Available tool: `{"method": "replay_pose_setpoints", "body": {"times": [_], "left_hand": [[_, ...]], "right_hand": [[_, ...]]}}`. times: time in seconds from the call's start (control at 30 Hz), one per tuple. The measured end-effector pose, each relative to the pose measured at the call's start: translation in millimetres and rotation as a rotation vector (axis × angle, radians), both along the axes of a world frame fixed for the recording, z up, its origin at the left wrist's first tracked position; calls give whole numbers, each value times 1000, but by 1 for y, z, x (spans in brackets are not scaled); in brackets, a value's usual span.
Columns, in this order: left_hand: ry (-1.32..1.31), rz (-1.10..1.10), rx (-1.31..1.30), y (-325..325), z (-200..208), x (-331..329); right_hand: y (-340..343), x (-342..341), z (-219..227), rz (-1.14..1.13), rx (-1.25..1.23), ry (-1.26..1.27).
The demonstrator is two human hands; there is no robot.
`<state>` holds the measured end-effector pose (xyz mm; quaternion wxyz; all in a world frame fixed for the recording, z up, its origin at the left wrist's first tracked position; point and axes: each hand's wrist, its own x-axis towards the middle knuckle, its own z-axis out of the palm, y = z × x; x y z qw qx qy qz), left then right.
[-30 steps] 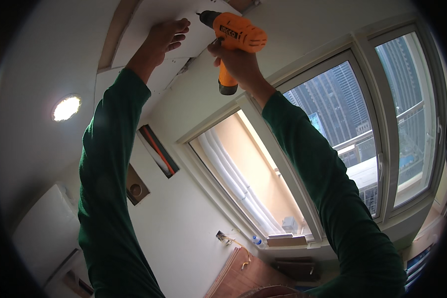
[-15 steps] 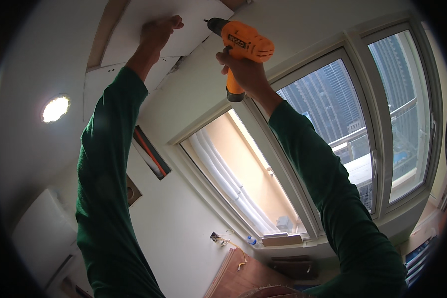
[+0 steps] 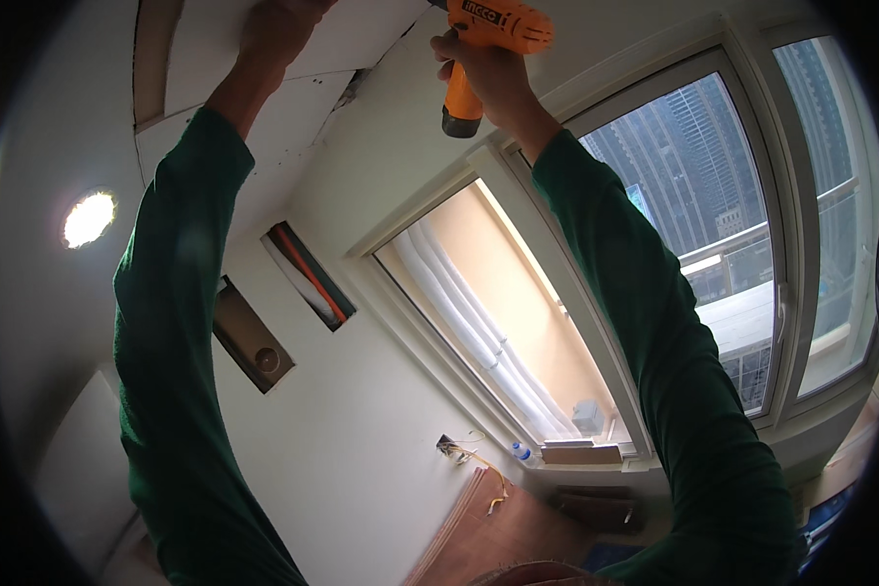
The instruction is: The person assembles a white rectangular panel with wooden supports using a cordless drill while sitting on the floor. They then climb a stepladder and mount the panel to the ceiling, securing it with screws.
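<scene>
Both my arms, in green sleeves, reach up to the ceiling. My right hand (image 3: 496, 80) is wrapped round the handle of an orange and black cordless drill (image 3: 508, 23), whose body points left. The front of the drill runs out past the upper edge, so its tip is hidden. My left hand (image 3: 272, 41) is raised against a white ceiling panel (image 3: 203, 57), its fingers curled together and partly cut off by the edge; what they pinch, if anything, cannot be made out. Beside it lies another white panel (image 3: 288, 115), with a ragged gap (image 3: 354, 88) along the wall side.
A lit round ceiling lamp (image 3: 89, 220) is at left. Windows (image 3: 679, 171) fill the right side. Two wall openings (image 3: 313, 283) show between my arms. Lower down are loose wires (image 3: 479, 456), a plastic bottle (image 3: 523, 452) and brown boards (image 3: 508, 518).
The view has tilted and shifted, so both hands and the drill sit higher, with the drill's tip now out of view. The left hand remains at the panel, the drill in the right.
</scene>
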<state>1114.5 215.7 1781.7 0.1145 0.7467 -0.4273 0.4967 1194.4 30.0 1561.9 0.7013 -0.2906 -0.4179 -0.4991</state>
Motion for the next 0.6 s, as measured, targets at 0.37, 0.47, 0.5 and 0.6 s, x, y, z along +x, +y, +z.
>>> {"method": "replay_pose_setpoints", "body": {"times": [0.37, 0.47, 0.5, 0.6], "left_hand": [[-232, 233, 179, -13, -4, 12], [-270, 262, 197, -23, -22, 27], [-262, 263, 196, -25, -22, 32], [-216, 265, 200, -30, -24, 44]], "right_hand": [[-1, 8, 13, -64, 49, -59], [2, 12, 3, -45, 66, -94], [2, 12, 3, -39, 61, -106], [2, 13, 3, -25, 52, -114]]}}
